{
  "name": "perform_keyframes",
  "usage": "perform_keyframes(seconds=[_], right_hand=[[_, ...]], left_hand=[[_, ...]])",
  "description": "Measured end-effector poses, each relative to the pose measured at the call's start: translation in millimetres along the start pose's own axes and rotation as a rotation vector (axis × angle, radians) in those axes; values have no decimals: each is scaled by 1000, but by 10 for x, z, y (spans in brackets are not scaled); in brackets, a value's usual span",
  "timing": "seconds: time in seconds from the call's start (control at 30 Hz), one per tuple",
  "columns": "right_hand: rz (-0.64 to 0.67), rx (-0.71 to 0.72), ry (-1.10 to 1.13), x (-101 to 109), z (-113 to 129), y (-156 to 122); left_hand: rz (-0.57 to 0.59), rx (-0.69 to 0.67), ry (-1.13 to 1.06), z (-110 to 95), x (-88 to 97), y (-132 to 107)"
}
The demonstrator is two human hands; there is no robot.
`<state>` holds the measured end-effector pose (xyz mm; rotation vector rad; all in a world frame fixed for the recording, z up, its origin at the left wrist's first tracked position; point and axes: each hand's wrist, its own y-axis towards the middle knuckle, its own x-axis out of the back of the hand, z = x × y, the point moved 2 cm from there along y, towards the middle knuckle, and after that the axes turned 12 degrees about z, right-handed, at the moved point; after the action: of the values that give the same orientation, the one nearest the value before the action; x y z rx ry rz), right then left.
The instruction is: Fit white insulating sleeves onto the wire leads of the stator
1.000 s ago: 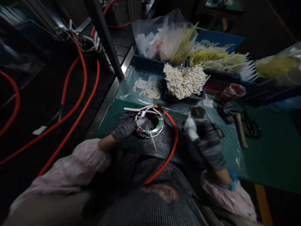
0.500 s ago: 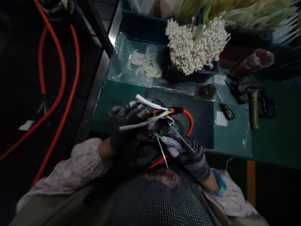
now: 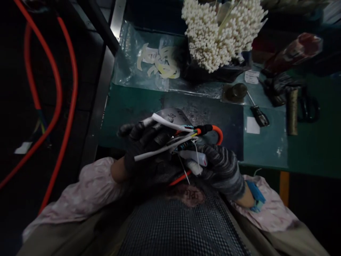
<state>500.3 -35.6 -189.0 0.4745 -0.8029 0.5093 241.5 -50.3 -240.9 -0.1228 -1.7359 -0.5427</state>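
Observation:
My left hand [image 3: 145, 140], in a dark, soiled glove, holds what looks like a motor stator [image 3: 183, 146] from its left side. White-sleeved wires [image 3: 153, 151] fan out leftward across the fingers and join an orange cable [image 3: 218, 132] that loops to the right. My right hand [image 3: 222, 167], in a grey striped glove, is closed on a pale, rounded white piece [image 3: 193, 156] against the stator's near side; its exact kind is unclear. Thin white ties [image 3: 197, 156] hang from the stator. Behind it lies a grey metal piece [image 3: 170, 115] with handwriting.
White bud-like stems [image 3: 223, 39] fill a dark container at the back. A clear plastic bag [image 3: 133, 64] with pale pieces lies back left. A screwdriver [image 3: 259, 115], a hammer [image 3: 292, 112] and dark-handled scissors [image 3: 310, 106] lie right. Red cables [image 3: 73, 71] hang at the left.
The view has shifted, with the bench items higher in it. The stator has tilted, its toothed inside showing less. My right hand has turned, and the grey piece behind is more exposed.

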Motion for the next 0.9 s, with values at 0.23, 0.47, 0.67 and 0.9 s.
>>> perform_keyframes(seconds=[0.23, 0.47, 0.67, 0.9], right_hand=[[-22, -21, -63, 87, -108, -71], [-29, -159, -281, 293, -212, -114], [-47, -123, -232, 351, -231, -26], [-38, -213, -283, 442, -310, -9]], left_hand=[[-3, -55, 32, -109, 240, 270], [212, -96, -42, -285, 488, 837], [190, -136, -86, -397, 506, 1173], [270, -203, -161, -376, 480, 1441]])
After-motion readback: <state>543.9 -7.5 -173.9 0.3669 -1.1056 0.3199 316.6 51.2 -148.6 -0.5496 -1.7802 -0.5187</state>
